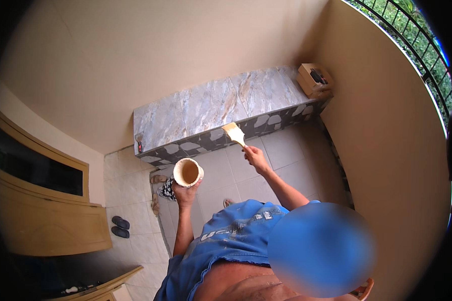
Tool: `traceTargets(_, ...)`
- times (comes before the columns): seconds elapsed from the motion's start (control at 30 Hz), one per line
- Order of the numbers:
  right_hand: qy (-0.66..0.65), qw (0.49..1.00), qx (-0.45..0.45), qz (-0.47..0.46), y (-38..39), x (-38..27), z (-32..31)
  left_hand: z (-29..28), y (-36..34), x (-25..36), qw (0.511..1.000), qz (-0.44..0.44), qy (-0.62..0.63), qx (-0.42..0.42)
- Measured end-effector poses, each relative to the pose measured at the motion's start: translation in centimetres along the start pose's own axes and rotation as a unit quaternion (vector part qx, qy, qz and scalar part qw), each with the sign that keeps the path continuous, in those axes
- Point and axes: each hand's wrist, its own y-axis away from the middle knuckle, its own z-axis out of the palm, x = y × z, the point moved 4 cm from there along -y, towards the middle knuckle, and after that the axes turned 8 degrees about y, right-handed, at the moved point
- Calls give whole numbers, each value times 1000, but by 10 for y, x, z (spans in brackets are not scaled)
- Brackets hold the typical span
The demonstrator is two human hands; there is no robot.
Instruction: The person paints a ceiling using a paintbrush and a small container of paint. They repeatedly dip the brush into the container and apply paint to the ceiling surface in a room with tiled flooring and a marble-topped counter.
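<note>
In my left hand (185, 195) is a round pale pot (177, 173), gripped from below and behind. Its open mouth is tilted up and shows a tan inside; I cannot tell how much it holds. My right hand (256, 159) is closed around the handle of a flat paintbrush (234, 134). The brush has a pale handle and light yellowish bristles, which point up and left. In the picture the bristles overlap the front edge of a marble-tiled bench (211, 108); whether they touch it I cannot tell. Pot and brush are apart.
A cardboard box (309, 83) with dark items sits at the bench's right end. On its left end lies a small red-and-dark tool (139, 144). Dark slippers (120, 227), sandals (158, 179) and patterned cloth (166, 189) are on the floor. Beige walls (160, 45) and a wooden door (45, 220) surround me.
</note>
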Motion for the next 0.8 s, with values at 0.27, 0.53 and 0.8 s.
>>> traceTargets(0.27,-26,999,-13,42,115,60,-38,69,85,12,999,-35,5,-31)
traceTargets(0.53,-67,989,67,113,245,160,-141,134,147,19,989,-38,-15,-139)
traceTargets(0.8,-137,972,164,97,301,200,-206,191,174,35,980,-19,-29,-196)
